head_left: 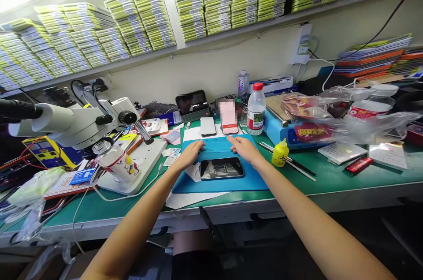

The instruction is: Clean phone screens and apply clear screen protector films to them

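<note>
While both forearms reach in over the green worktop [312,185], the left hand [193,153] and the right hand [243,148] rest low above the far part of a blue mat [228,186], one toward each side of it. The fingers of both are partly curled, with a clear gap between the two hands. Faint straight lines run across the mat there — whether they belong to a thin clear sheet gripped at the fingertips, I cannot tell.

Nearer the person, a black-screened smartphone [222,168] lies flat on the mat, lengthwise from left to right, its glass catching pale reflections. A crumpled white tissue [194,172] sits just beside its left end.

Off the mat's right edge, a small yellow squeeze bottle [280,154] stands upright next to slim black and white sticks [302,168]. Behind the mat are a white slab [208,126], a phone with a pink screen [228,117] and a red-capped plastic bottle [256,111]. To the left stands a white stereo microscope [64,122] — a decorated jar [120,166] is near its base.
</note>
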The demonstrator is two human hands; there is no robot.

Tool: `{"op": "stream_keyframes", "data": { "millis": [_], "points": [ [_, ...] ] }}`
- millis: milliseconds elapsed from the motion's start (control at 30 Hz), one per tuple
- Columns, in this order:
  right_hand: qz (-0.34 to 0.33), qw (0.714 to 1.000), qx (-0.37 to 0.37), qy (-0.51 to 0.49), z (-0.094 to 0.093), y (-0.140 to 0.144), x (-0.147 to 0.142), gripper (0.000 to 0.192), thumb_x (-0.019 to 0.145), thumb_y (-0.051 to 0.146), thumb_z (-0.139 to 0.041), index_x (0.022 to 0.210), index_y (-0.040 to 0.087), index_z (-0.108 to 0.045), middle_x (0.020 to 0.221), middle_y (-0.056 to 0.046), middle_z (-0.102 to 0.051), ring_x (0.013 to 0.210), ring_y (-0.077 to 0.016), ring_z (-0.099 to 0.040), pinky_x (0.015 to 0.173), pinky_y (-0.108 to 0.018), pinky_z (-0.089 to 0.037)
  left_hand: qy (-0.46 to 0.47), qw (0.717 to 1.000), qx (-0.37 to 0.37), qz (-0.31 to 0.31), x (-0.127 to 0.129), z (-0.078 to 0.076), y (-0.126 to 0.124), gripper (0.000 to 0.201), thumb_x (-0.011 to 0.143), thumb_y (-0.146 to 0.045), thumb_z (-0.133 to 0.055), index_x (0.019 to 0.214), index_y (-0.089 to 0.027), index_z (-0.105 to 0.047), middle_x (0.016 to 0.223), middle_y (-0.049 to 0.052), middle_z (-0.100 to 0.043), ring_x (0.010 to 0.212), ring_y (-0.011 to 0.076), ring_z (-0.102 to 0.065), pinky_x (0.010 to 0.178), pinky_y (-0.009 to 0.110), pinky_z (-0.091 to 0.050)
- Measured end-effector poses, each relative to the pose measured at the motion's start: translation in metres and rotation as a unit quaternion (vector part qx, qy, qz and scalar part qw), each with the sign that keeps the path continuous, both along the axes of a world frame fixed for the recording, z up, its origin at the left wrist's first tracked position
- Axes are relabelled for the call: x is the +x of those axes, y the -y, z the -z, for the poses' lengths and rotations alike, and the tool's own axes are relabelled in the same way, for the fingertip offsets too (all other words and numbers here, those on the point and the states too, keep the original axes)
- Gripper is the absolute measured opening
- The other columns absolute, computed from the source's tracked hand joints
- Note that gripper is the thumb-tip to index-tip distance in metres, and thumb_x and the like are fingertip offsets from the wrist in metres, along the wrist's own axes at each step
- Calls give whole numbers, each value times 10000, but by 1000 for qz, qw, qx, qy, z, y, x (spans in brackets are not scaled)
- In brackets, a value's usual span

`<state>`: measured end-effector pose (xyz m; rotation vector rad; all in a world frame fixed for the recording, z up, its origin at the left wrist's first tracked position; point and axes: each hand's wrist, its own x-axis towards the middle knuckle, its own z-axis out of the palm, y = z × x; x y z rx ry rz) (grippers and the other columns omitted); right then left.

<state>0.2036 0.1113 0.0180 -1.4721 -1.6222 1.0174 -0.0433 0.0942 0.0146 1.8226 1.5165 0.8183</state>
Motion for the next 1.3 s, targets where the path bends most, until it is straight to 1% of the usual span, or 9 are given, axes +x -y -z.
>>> {"op": "stream_keyframes", "data": {
  "millis": [200, 333, 467, 567, 633, 800, 1000, 1167, 1300],
  "points": [
    [-7, 1000, -15, -23, -5, 4, 6, 453, 870, 605, -578, 889, 162, -672, 868, -111, -766, 755, -190, -713, 687, -282, -537, -2, 999, -18, 37, -1, -9, 4, 484, 968, -520, -334, 1092, -198, -674, 1062, 64, -714, 915, 222, -627, 849, 348, -506],
    [-5, 1000, 6, 5, -3, 4, 5, 468, 881, 610, -565, 929, 162, -690, 852, -99, -769, 776, -206, -719, 711, -300, -534, -3, 999, 2, 47, -4, -11, 2, 421, 951, -478, -407, 1136, -197, -660, 1110, 68, -716, 977, 233, -637, 889, 357, -493],
    [18, 996, 39, 74, -4, 3, -1, 531, 906, 643, -506, 938, 153, -708, 830, -122, -759, 832, -267, -709, 755, -356, -503, 3, 999, 23, 36, -3, -7, -3, 442, 970, -459, -371, 1172, -175, -644, 1132, 97, -707, 1003, 245, -635, 936, 383, -481],
    [37, 989, 84, 116, -2, 4, -5, 578, 894, 632, -555, 1158, 132, -673, 1023, -167, -747, 1023, -316, -667, 859, -375, -459, 6, 999, 23, 36, -7, 0, -5, 446, 951, -410, -406, 1268, -166, -604, 1227, 110, -684, 1057, 248, -630, 970, 381, -470],
    [41, 985, 107, 133, 2, 5, -5, 578, 920, 605, -541, 1218, 122, -648, 1138, -189, -720, 1111, -324, -631, 905, -372, -432, 8, 999, 25, 43, -11, 5, -4, 475, 949, -408, -413, 1329, -169, -570, 1286, 104, -662, 1091, 239, -629, 995, 367, -465],
    [38, 979, 128, 156, 8, 5, -5, 513, 1034, 515, -339, 1118, 150, -689, 1100, -163, -740, 1071, -289, -656, 869, -343, -444, -3, 998, 38, 55, -14, 13, -3, 520, 977, -424, -348, 1349, -131, -560, 1248, 123, -686, 1050, 237, -664, 977, 380, -498],
    [30, 973, 139, 180, 13, 4, -6, 494, 1019, 531, -370, 1200, 178, -665, 1173, -154, -694, 1135, -303, -624, 921, -368, -449, -65, 995, 54, 51, -18, 12, -5, 510, 917, -331, -471, 1395, -177, -558, 1383, 106, -623, 1289, 281, -550, 1104, 426, -405],
    [44, 970, 139, 194, 15, 9, -5, 528, 996, 516, -415, 1307, 139, -614, 1182, -201, -658, 1074, -355, -641, 886, -443, -473, -130, 986, 77, 62, -33, -4, 25, 485, 926, -368, -532, 1382, -205, -566, 1417, 114, -584, 1301, 302, -523, 1094, 463, -404],
    [71, 970, 149, 180, 18, 12, -1, 541, 995, 485, -413, 1362, 119, -569, 1141, -203, -667, 1052, -372, -642, 876, -477, -478, -172, 977, 93, 87, -43, -9, 66, 322, 945, -371, -559, 1207, -220, -671, 1177, 87, -683, 1126, 272, -603, 1004, 430, -456]
  ]
}}
